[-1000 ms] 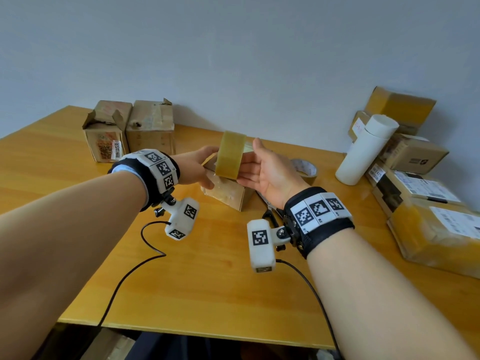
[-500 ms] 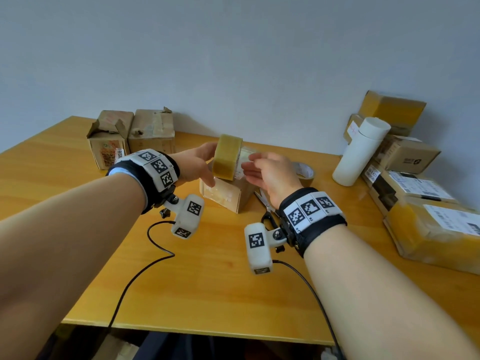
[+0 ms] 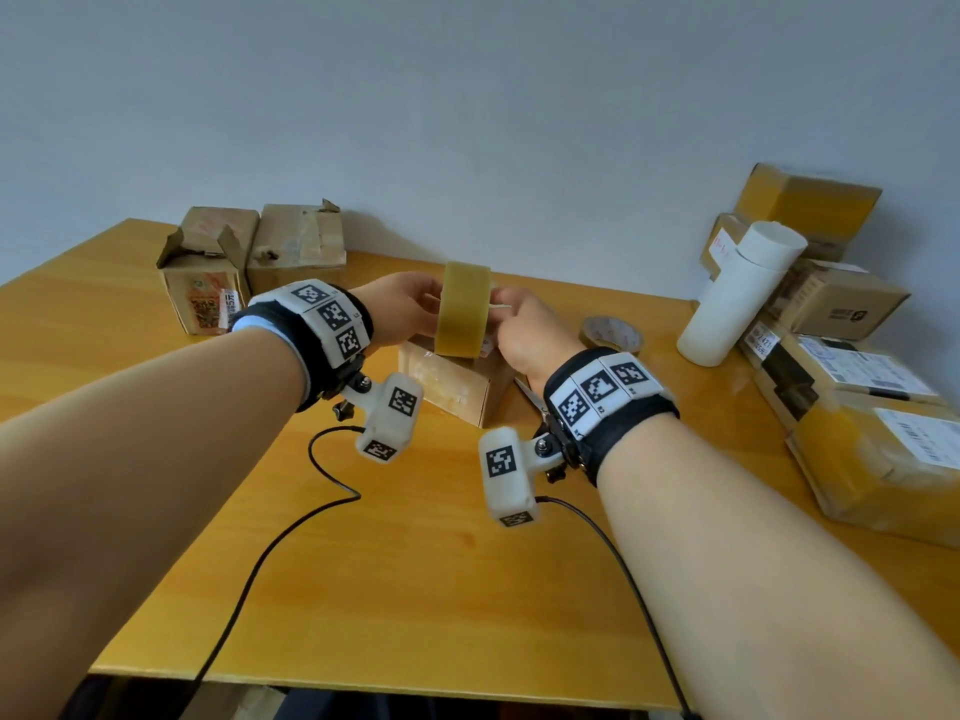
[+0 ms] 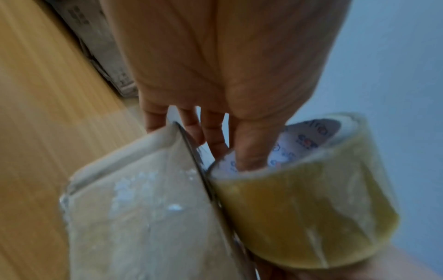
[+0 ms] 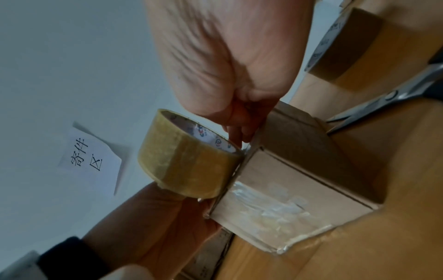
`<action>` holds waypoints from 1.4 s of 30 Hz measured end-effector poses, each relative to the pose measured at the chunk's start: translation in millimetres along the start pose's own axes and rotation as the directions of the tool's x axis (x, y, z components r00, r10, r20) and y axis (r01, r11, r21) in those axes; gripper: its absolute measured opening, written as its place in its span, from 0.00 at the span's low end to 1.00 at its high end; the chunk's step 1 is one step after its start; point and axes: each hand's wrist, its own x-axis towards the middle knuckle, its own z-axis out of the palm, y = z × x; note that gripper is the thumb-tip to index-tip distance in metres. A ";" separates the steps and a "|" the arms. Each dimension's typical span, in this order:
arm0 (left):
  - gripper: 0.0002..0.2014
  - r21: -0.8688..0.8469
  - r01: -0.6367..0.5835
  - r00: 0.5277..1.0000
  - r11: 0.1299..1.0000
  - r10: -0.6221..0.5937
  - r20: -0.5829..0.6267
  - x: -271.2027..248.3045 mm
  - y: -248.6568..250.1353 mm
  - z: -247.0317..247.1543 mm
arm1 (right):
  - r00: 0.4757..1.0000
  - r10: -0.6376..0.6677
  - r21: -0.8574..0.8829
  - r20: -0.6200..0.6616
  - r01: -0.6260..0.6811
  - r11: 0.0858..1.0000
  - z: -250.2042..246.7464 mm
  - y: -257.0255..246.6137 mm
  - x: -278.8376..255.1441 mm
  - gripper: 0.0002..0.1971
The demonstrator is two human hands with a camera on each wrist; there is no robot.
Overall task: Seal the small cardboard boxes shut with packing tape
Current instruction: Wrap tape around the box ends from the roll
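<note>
An upright yellowish tape roll (image 3: pixel 462 310) is held just over a small cardboard box (image 3: pixel 452 388) in the middle of the table. My left hand (image 3: pixel 415 310) grips the roll from the left; in the left wrist view my left hand (image 4: pixel 249 151) has its thumb inside the core of the tape roll (image 4: pixel 299 208). My right hand (image 3: pixel 506 317) has its fingers curled and pinches at the roll's right rim. In the right wrist view my right hand (image 5: pixel 239 136) pinches where the tape roll (image 5: pixel 187 163) meets the box (image 5: pixel 287 180), whose side carries shiny tape.
Scissors (image 3: pixel 530 396) lie right of the box, and a second tape roll (image 3: pixel 610 332) lies flat behind them. A white cylinder (image 3: pixel 737 296) and stacked parcels (image 3: pixel 841 366) fill the right side. Two worn boxes (image 3: pixel 208 283) stand at the back left.
My right hand went from an open palm against the roll to curled fingers pinching at its rim. The roll has come down closer to the box's top.
</note>
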 end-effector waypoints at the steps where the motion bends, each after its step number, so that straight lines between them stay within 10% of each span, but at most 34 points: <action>1: 0.18 0.028 -0.008 0.999 1.000 0.009 -0.043 1.6 0.6 2.7 | 1.000 -0.010 -0.045 0.011 0.010 0.999 -0.1 -0.2 0.5 0.26; 13: 0.24 0.023 0.102 0.981 0.995 -0.097 -0.168 -6.7 -0.3 10.8 | 0.990 -0.103 -0.254 0.092 0.123 0.959 -5.1 -12.4 -21.2 0.22; 22: 0.10 -0.078 -0.034 0.989 0.996 0.023 -0.147 -11.7 2.7 10.3 | 0.991 -0.064 -0.355 0.115 0.101 0.929 -3.3 -11.1 -22.2 0.11; 28: 0.15 0.001 0.057 0.992 0.998 -0.056 -0.110 -17.4 -9.1 0.4 | 0.989 -0.040 -0.595 0.140 0.116 0.795 -13.1 -31.9 -36.5 0.26; 31: 0.16 -0.058 0.003 0.995 0.998 -0.009 -0.101 -25.8 -7.0 7.6 | 0.981 -0.042 -0.703 0.192 0.167 0.691 -14.5 -31.7 -32.7 0.25; 42: 0.13 -0.394 -0.019 0.993 0.919 -0.028 -0.112 -37.0 -11.2 27.0 | 0.980 0.049 -0.656 0.195 0.093 0.749 -7.9 -25.0 -26.8 0.17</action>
